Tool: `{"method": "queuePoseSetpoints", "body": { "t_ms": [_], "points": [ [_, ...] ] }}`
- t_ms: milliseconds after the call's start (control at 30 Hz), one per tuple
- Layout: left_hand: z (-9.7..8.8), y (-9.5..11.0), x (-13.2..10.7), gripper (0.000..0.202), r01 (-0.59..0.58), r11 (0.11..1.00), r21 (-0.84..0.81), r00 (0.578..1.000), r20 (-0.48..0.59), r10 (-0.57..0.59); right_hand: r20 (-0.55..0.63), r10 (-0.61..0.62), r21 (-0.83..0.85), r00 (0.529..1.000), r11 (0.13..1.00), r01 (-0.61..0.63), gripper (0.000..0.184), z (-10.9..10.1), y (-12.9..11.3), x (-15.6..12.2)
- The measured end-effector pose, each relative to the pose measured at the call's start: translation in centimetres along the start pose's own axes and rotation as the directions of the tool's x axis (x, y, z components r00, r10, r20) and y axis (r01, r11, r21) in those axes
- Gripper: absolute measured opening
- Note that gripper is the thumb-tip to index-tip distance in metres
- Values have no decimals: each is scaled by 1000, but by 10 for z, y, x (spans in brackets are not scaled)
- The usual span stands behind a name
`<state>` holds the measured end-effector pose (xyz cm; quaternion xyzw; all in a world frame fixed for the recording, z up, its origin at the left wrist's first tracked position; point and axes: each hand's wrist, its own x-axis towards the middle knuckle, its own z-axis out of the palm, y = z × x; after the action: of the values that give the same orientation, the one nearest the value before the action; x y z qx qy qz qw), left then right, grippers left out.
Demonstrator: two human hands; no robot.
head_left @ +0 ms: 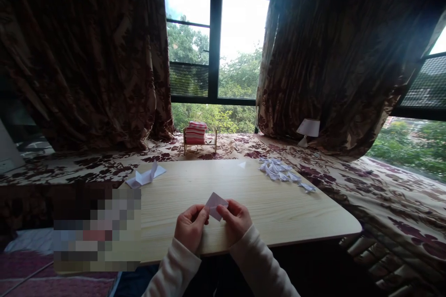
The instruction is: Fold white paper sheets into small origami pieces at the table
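Observation:
Between both hands, above the near edge of the table, is a small folded white paper [215, 203] turned like a diamond. My left hand [191, 226] pinches its left corner between thumb and fingers. On the right side, my right hand [237, 220] grips it with the thumb lying on the front face. The fingers behind the paper are partly hidden. A cluster of folded paper pieces [277, 169] lies at the far right of the table, with one more folded piece [306, 187] just in front of it.
The pale wooden table [195, 181] carries partly opened folded sheets [146, 176] at the far left. A blurred patch covers its near left corner. Beyond, on a flowered cloth, stand a small rack with striped cloths [195, 133] and a white lamp [308, 128].

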<state>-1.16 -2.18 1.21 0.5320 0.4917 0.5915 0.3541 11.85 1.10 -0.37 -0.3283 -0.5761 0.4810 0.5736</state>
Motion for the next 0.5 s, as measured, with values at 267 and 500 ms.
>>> {"method": "queuePoseSetpoints", "body": {
  "t_ms": [267,500],
  "points": [
    [2,2,-2,31,-38,997,60,997,63,35,6,-35,-5,999,999,35,25,2,10,-2],
    [-1,-3,0,32,-61,996,70,998,38,58,58,-36,-121,998,992,43,34,3,-2,-3]
  ]
}}
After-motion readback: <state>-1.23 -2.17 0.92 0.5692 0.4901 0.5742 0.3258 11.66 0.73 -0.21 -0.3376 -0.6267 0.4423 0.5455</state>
